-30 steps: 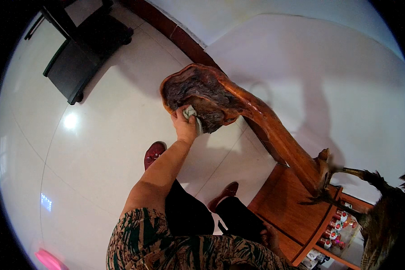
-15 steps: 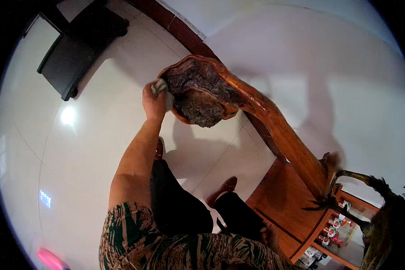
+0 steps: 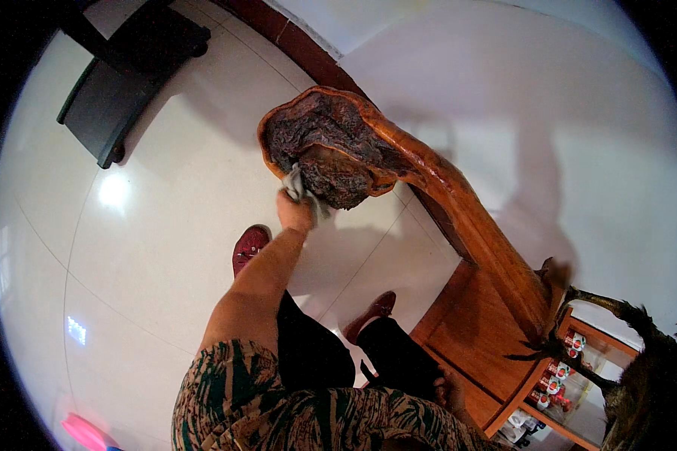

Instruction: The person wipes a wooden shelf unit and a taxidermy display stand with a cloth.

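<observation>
A pale tiled floor point(image 3: 150, 248) fills the left and middle of the view, meeting a white wall point(image 3: 549, 128) on the far right along a dark red skirting point(image 3: 301, 52). A dark bench point(image 3: 124, 83) stands far left on the floor.

A large carved wood root point(image 3: 399, 165) rises from a wooden cabinet point(image 3: 489, 338) at the near right and leans up and left; its broad, rough, dark head point(image 3: 323, 146) with a smooth orange rim hangs over the floor. Near right, behind the cabinet's glass, small red jars point(image 3: 560, 372) sit, with dark branch-like ornaments point(image 3: 617, 316) above.

The person's left arm, in a leaf-patterned sleeve point(image 3: 241, 391), reaches up from the near edge. The left hand point(image 3: 295, 212) is closed on a grey cloth point(image 3: 299, 184), pressing it against the lower near edge of the root's head. The right hand point(image 3: 453, 391) is low at the near right by the cabinet, mostly hidden; whether it is open or closed cannot be told.

Dark red shoes point(image 3: 248, 246) stand on the floor below the head. A pink object point(image 3: 86, 432) lies near left.
</observation>
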Demonstrator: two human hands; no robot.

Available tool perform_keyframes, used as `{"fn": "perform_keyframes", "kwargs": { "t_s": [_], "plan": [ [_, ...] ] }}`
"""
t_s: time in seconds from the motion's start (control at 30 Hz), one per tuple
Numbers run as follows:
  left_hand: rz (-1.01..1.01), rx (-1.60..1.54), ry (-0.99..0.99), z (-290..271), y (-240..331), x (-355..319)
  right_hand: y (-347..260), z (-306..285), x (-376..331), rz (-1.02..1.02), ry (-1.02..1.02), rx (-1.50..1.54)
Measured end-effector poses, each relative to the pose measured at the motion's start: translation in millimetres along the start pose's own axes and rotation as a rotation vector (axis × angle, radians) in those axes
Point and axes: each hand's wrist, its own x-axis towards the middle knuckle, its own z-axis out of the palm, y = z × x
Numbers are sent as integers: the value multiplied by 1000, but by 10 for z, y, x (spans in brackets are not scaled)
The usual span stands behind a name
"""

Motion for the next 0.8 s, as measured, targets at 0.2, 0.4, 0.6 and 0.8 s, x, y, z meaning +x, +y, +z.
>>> {"fn": "perform_keyframes", "kwargs": {
  "t_s": [0.2,0.4,0.6,0.8],
  "plan": [
    [-169,-221,16,463,255,-397,0,23,-28,-4,42,44],
    [-416,-213,-194,741,107,-364,81,-108,-52,29,-6,67],
    [-387,-387,-636,848,917,-1044,246,-186,-48,-149,-88,51],
    [-73,118,-882,325,1721,-1813,326,-44,-93,-326,-123,156]
  ]
}}
